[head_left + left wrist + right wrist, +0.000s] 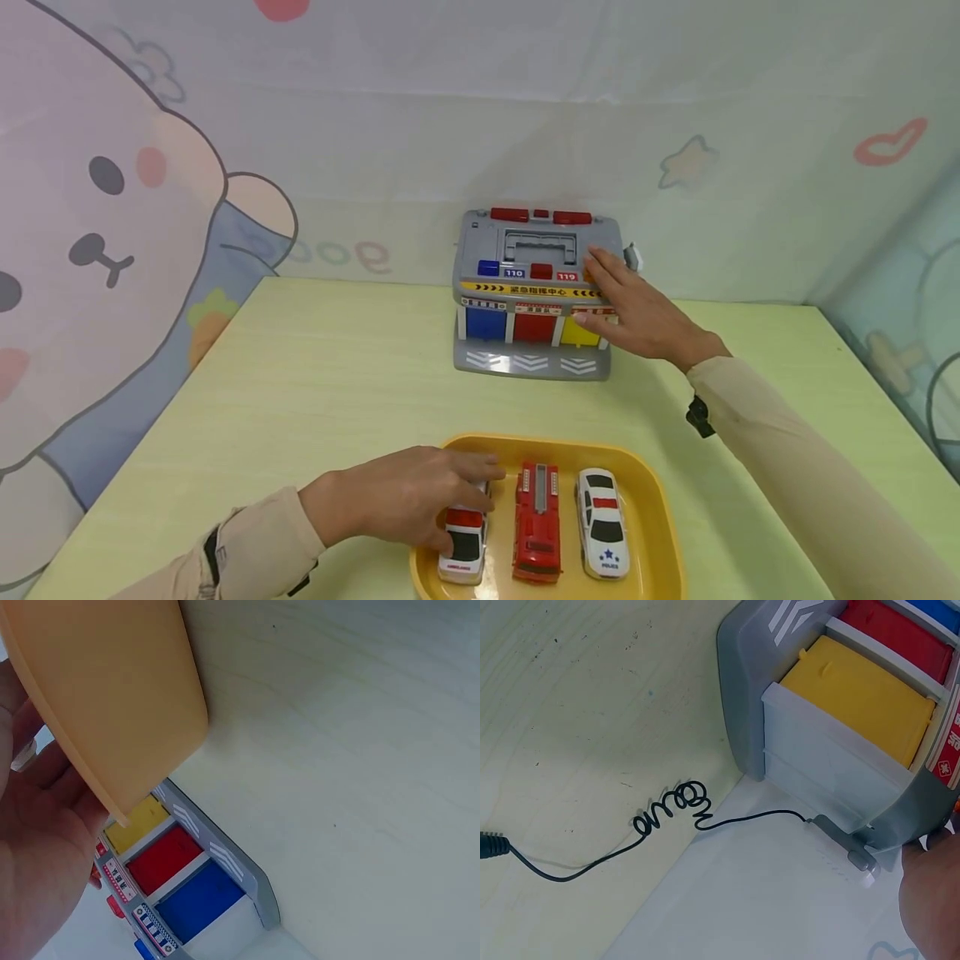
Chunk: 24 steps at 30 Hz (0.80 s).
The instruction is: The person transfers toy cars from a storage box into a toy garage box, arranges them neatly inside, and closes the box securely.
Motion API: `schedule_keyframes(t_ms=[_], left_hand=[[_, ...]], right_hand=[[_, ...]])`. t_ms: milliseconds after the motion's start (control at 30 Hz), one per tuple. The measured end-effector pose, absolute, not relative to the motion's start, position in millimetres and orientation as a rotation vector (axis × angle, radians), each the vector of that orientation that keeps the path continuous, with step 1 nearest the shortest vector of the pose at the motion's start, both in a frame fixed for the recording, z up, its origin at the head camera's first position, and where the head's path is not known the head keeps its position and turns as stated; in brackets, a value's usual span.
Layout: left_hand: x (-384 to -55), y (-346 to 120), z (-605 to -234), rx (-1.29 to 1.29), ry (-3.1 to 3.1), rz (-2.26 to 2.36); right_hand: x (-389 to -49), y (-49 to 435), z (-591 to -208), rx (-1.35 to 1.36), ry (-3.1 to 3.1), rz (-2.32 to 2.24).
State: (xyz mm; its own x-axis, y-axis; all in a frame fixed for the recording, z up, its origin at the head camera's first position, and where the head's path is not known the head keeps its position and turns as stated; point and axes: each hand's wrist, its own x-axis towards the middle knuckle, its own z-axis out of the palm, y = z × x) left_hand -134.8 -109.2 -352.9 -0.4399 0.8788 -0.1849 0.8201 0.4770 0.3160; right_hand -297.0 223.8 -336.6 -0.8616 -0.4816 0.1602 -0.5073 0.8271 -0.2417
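My left hand reaches over the left rim of a yellow tray and grips a white toy ambulance with a red light bar, thumb on one side and fingers on the other. The ambulance lies in the tray beside a red toy fire truck and a white toy police car. Behind the tray stands a grey toy rescue station with blue, red and yellow doors, all closed. My right hand rests with straight fingers on the right end of its roof, thumb by the front edge.
A grey piece sticks out from the station's right side, with a black coiled cord running from it. A printed cloth hangs close behind the station. The pale yellow-green table extends to both sides.
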Motion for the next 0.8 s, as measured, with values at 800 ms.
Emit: schedule_keyframes(t_ms=[800], left_hand=[[-127.0,-108.4,-359.4,1.597,2.434,0.163]], right_hand=[[-297.8,221.4,-337.7,0.764,-2.918,0.441]])
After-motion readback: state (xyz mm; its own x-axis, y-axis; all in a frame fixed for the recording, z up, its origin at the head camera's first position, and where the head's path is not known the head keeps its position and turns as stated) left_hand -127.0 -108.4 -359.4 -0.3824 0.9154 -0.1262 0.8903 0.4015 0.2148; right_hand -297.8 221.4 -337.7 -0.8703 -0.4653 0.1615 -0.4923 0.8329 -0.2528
